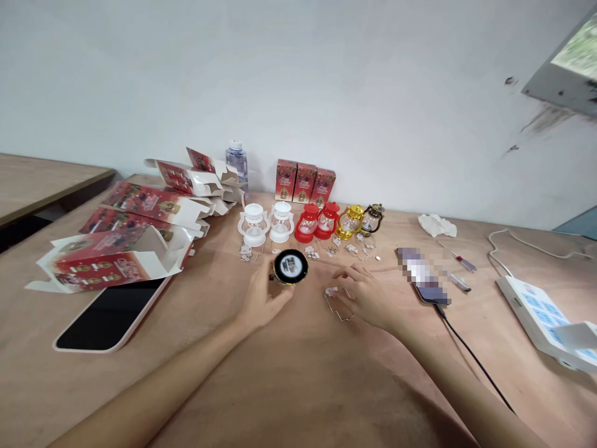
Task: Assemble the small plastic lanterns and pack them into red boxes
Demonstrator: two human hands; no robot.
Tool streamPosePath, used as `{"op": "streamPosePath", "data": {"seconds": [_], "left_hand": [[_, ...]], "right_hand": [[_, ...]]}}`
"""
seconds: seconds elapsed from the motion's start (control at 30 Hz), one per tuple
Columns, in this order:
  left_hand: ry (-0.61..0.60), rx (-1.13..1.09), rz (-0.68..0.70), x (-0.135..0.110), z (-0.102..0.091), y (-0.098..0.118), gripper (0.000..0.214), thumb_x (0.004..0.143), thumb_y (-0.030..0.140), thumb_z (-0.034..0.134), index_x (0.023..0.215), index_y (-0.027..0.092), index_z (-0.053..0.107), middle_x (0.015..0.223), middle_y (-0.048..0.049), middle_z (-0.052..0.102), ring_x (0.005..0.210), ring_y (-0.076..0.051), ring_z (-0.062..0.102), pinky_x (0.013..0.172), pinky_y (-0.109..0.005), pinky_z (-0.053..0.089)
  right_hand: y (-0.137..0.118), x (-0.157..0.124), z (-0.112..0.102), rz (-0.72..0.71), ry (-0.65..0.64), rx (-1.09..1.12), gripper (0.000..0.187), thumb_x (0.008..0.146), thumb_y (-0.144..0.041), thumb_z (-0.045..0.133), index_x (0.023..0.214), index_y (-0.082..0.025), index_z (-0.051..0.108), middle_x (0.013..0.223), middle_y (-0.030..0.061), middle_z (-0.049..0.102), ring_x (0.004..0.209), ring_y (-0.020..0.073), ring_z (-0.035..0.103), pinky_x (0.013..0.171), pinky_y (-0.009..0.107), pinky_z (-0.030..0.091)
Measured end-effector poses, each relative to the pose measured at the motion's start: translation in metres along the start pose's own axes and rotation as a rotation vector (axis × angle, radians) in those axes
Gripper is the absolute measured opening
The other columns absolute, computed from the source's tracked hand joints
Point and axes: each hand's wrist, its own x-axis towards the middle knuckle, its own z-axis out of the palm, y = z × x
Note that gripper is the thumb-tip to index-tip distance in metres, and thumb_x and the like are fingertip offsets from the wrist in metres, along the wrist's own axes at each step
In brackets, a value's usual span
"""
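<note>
My left hand (267,297) is closed round a small dark lantern (291,267) with a gold-coloured edge. Its round black underside faces me, with a pale centre in which something greyish shows. To the right, my right hand (366,295) hovers low over a bent wire piece (336,311), its fingers curved and apart. A tiny white part (331,291) lies by that wire, just left of the fingertips. Whether the fingers touch the wire is hidden. Behind my hands stand white lanterns (282,223), red lanterns (306,224), a gold lantern (350,223) and a bronze lantern (372,219).
Small wires and metal parts (357,250) lie before the lanterns. Red boxes (305,183) and a water bottle (237,163) stand by the wall. Opened cartons (107,255) and a phone (109,316) lie left; a cabled phone (424,274), screwdriver (465,264), tissue (437,225) and power strip (545,317) right.
</note>
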Motion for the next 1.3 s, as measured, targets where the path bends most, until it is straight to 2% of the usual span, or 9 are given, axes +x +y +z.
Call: {"op": "streamPosePath", "data": {"seconds": [0.13,0.33,0.57,0.63,0.77,0.83,0.97,1.07,1.3], "left_hand": [[-0.098,0.008,0.101,0.000,-0.002,0.005,0.042,0.073,0.018,0.057,0.114,0.020,0.045,0.109,-0.0090,0.063,0.100,-0.023,0.061,0.083,-0.036,0.051],[-0.117,-0.003,0.116,0.003,-0.002,0.010,0.043,0.071,0.016,0.055,0.113,0.020,0.047,0.109,-0.0087,0.064,0.100,-0.023,0.062,0.084,-0.036,0.051],[-0.136,0.000,0.133,0.002,-0.003,0.011,0.047,0.069,0.014,0.056,0.115,0.020,0.047,0.114,-0.0099,0.062,0.103,-0.024,0.061,0.087,-0.037,0.050],[-0.148,0.000,0.115,0.002,-0.003,0.010,0.048,0.069,0.015,0.056,0.115,0.020,0.047,0.114,-0.0103,0.062,0.104,-0.024,0.060,0.088,-0.038,0.050],[-0.158,-0.014,0.115,0.001,-0.002,0.009,0.050,0.066,0.014,0.055,0.116,0.020,0.047,0.113,-0.0095,0.063,0.103,-0.024,0.061,0.088,-0.039,0.049],[-0.158,-0.022,0.123,0.001,-0.002,0.009,0.050,0.066,0.013,0.055,0.115,0.020,0.048,0.113,-0.0095,0.063,0.103,-0.024,0.061,0.089,-0.039,0.049],[-0.163,-0.055,0.134,0.002,-0.002,0.011,0.051,0.068,0.013,0.056,0.117,0.021,0.049,0.115,-0.0094,0.062,0.107,-0.024,0.060,0.090,-0.039,0.050],[-0.158,-0.058,0.148,0.003,-0.002,0.013,0.051,0.068,0.011,0.055,0.117,0.021,0.049,0.116,-0.0092,0.062,0.109,-0.024,0.059,0.091,-0.039,0.050],[-0.144,-0.055,0.182,0.004,-0.001,0.012,0.052,0.068,0.009,0.057,0.118,0.021,0.049,0.116,-0.0087,0.062,0.107,-0.023,0.059,0.091,-0.039,0.049]], "right_hand": [[-0.005,0.003,-0.001,-0.049,-0.047,-0.069,0.021,0.087,-0.023,0.061,0.106,-0.025,0.068,0.105,0.0076,0.065,0.099,0.0244,0.054,0.082,0.039,0.042],[-0.002,0.009,0.002,-0.155,-0.012,-0.201,0.017,0.088,-0.028,0.060,0.101,-0.021,0.070,0.102,0.0091,0.067,0.097,0.0239,0.053,0.080,0.037,0.038],[0.000,0.017,0.005,-0.274,0.002,-0.201,0.012,0.089,-0.021,0.058,0.085,-0.018,0.069,0.088,0.0068,0.070,0.086,0.0208,0.056,0.074,0.034,0.037],[0.000,0.017,0.002,-0.260,0.075,-0.117,0.013,0.090,-0.021,0.055,0.086,-0.018,0.067,0.087,0.0068,0.069,0.084,0.0198,0.057,0.074,0.034,0.039],[-0.009,0.021,-0.014,-0.137,0.453,0.198,0.011,0.091,-0.020,0.052,0.089,-0.021,0.063,0.084,0.0042,0.068,0.082,0.0181,0.060,0.073,0.033,0.044],[-0.020,0.026,-0.024,-0.145,0.574,0.277,0.010,0.091,-0.019,0.053,0.091,-0.022,0.062,0.086,0.0042,0.067,0.083,0.0179,0.061,0.073,0.033,0.046],[-0.039,0.039,-0.036,-0.294,0.476,0.133,0.010,0.091,-0.021,0.053,0.087,-0.021,0.061,0.091,0.0052,0.068,0.081,0.0173,0.058,0.072,0.033,0.042],[-0.045,0.046,-0.038,-0.342,0.450,-0.004,0.012,0.092,-0.020,0.053,0.083,-0.019,0.061,0.089,0.0049,0.069,0.079,0.0174,0.055,0.072,0.033,0.039],[-0.046,0.046,-0.034,-0.333,0.438,0.086,0.011,0.092,-0.016,0.050,0.088,-0.018,0.060,0.086,0.0054,0.069,0.075,0.0158,0.058,0.067,0.030,0.043]]}}
